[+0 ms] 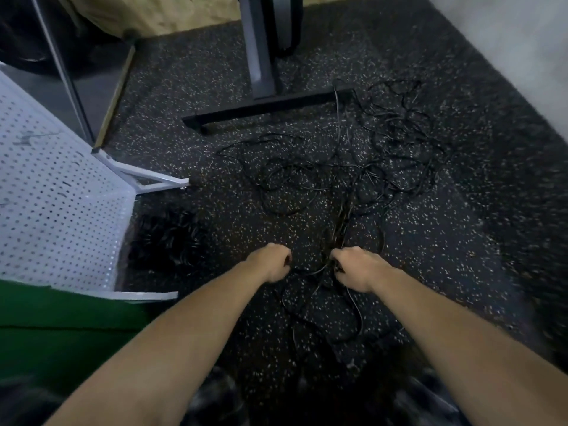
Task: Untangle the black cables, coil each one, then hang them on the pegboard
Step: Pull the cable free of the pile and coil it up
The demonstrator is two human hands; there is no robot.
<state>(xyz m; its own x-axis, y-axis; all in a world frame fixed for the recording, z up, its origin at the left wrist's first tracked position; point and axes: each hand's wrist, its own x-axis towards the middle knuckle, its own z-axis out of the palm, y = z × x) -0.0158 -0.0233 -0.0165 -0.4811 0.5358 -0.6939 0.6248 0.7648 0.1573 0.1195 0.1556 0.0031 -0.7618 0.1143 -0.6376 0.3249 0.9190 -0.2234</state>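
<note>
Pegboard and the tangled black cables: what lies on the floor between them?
Head view: mostly bare speckled floor between pegboard and tangled cables. The pegboard's white foot reaches into it, and a dark blurred heap sits beside the pegboard.

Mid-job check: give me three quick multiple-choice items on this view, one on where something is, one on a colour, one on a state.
1. On which side of the cables does the pegboard stand?
A) right
B) left
C) beyond them

2. What colour is the pegboard?
A) black
B) green
C) white

3. The right hand is:
A) gripping cables
B) open and empty
C) touching the pegboard

Answers:
1 B: it fills the left edge of the view.
2 C: its perforated sheet is white.
3 A: its fingers curl round a bundle of strands.
</note>
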